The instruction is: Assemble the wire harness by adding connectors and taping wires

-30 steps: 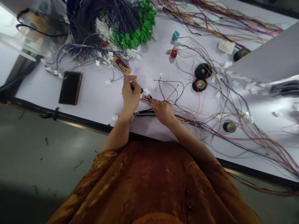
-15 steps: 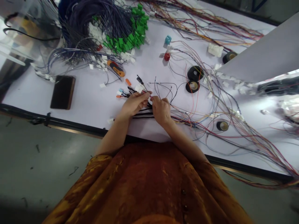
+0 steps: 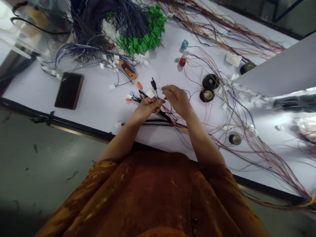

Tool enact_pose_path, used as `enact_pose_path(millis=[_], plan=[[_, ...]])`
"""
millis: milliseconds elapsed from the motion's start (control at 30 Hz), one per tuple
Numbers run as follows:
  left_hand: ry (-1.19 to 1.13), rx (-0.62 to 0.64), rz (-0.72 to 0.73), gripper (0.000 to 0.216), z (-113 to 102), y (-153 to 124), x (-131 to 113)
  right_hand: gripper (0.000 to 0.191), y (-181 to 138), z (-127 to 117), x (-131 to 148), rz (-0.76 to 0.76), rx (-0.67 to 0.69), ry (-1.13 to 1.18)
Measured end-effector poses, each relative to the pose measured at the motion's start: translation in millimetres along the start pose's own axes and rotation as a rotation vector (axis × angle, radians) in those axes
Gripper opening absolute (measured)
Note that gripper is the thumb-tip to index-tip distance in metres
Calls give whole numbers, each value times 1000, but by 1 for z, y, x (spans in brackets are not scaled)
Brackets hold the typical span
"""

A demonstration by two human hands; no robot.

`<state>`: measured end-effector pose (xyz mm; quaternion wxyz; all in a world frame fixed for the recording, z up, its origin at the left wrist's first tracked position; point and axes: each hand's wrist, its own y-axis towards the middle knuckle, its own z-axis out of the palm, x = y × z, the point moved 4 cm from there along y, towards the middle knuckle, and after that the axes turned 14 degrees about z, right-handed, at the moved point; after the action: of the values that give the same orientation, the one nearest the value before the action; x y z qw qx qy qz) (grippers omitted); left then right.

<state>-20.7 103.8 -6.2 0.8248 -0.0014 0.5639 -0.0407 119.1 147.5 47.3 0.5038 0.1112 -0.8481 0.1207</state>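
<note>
My left hand point(image 3: 145, 108) is closed in a pinch on thin wires beside a white connector point(image 3: 150, 94). My right hand point(image 3: 176, 98) is over the loose wires to its right, fingers curved and apart, with a small wire tip showing just past the fingertips. A black connector point(image 3: 153, 84) points away above the left hand. Black-sleeved wires point(image 3: 165, 116) run under both hands. Left of the left hand lie small blue and orange connectors point(image 3: 128, 99), and a loose orange piece point(image 3: 139, 85) is farther back.
An orange-and-black cutter point(image 3: 127, 69), a phone point(image 3: 69, 91) and a bundle with green connectors point(image 3: 145, 42) lie to the left and back. Black tape rolls point(image 3: 210, 81), a red connector point(image 3: 182, 62) and long wires point(image 3: 261, 135) lie right. The table edge point(image 3: 81, 130) is close to me.
My right hand has moved away from the left hand, up and to the right, and its fingers have opened. The left hand keeps its pinch on the wires. The view has shifted slightly.
</note>
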Motion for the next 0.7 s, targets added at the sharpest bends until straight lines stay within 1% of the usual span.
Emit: enact_pose_path(millis=[133, 233, 367, 600, 700], plan=[[104, 77, 46, 36, -1, 0, 0, 37, 37, 10, 15, 85, 206, 172], [142, 111, 74, 34, -3, 0, 0, 36, 50, 20, 22, 181, 293, 256], [154, 120, 99, 34, -4, -1, -2, 36, 51, 25, 24, 254, 302, 332], [92, 142, 105, 35, -1, -1, -4, 29, 46, 26, 25, 318, 318, 428], [83, 150, 109, 33, -1, -1, -5, 32, 47, 28, 22, 336, 318, 460]])
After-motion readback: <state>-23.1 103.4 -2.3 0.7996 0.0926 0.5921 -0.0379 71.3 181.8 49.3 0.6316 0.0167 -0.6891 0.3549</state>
